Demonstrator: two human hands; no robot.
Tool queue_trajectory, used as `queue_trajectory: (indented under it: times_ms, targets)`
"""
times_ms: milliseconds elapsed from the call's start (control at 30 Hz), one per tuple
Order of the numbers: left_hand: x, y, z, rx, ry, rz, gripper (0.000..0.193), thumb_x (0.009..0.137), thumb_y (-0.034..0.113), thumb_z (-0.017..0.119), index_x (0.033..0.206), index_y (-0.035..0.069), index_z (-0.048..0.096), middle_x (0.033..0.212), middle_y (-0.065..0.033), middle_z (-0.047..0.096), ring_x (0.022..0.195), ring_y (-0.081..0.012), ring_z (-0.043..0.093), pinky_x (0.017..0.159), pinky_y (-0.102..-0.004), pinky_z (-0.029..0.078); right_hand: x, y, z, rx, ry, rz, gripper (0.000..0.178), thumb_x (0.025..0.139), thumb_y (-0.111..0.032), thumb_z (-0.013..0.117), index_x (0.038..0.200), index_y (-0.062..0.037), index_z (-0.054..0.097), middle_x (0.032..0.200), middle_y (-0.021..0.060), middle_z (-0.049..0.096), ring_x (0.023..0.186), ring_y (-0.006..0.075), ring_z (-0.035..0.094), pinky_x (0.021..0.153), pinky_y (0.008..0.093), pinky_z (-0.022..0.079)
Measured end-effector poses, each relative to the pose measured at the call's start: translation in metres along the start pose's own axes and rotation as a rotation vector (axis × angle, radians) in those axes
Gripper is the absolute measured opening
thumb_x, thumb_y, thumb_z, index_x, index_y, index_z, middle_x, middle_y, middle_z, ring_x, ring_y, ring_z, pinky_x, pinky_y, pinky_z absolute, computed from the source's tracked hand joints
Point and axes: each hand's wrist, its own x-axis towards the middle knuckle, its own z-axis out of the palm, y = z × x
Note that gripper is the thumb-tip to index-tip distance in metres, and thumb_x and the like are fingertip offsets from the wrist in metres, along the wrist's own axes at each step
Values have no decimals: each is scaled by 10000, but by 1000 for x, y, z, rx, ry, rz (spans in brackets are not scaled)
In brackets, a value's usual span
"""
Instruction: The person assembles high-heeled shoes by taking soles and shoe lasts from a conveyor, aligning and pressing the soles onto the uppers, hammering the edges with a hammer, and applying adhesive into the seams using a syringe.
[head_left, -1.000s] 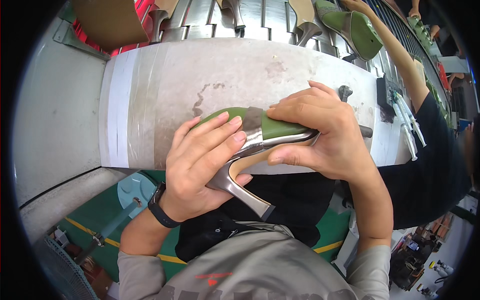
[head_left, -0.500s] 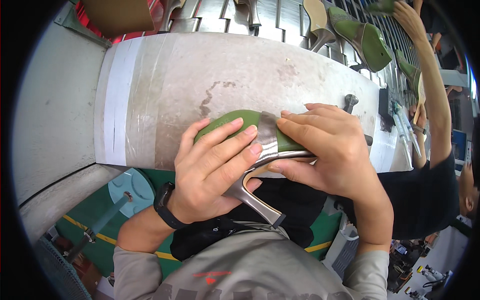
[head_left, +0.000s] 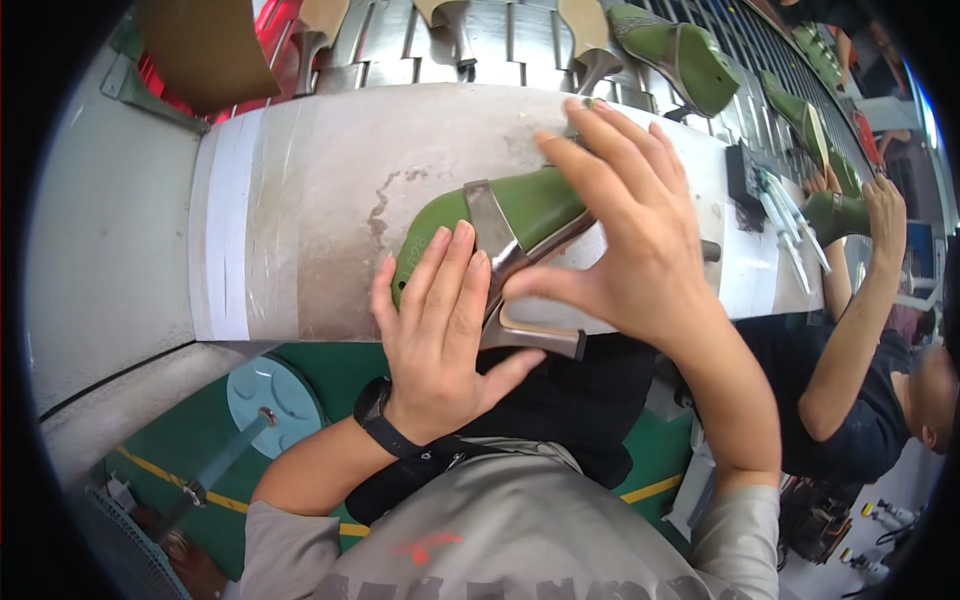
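A green high-heeled shoe [head_left: 520, 212] with a grey strap and a metallic heel lies sole-up over the near edge of a worn grey worktable [head_left: 320, 200]. My left hand [head_left: 440, 335] grips it from below, fingers flat along the strap and sole, a black watch on the wrist. Above the shoe's heel end my right hand [head_left: 625, 235] is spread wide, fingers fanned out; only the thumb and palm edge seem to touch the shoe.
Behind the table a slatted conveyor [head_left: 520, 40] carries more green shoes [head_left: 680, 55]. On the right a co-worker's arm [head_left: 850, 310] reaches to another green shoe [head_left: 835, 215]. A black tool holder [head_left: 745, 175] sits at the table's right end. A brown box [head_left: 205, 50] stands at back left.
My right hand has lifted off the shoe and spread open; before, it was clamped over the shoe's upper. The shoe has turned so more green sole shows. My left hand stays on it.
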Motion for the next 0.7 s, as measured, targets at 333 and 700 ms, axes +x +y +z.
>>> queue_trajectory:
  times_ms: [333,700]
  targets:
    - [102,-12,-5,-142,-263,34,873,782,309,865,1471,-68,483,1426,-308,577,1303,-449,580,1124,-486,434,-116,69,-21,310,29,372,494,814,89,641,1291,-28,697,1246,172,685,1113,346,666,941,403,534]
    - [112,7,-5,-242,-602,-3,902,820,368,837,1496,-91,455,1186,-306,665,1130,-460,650,984,-459,513,-112,36,-16,252,27,456,429,814,0,762,1236,-38,699,974,127,663,771,315,644,733,380,547]
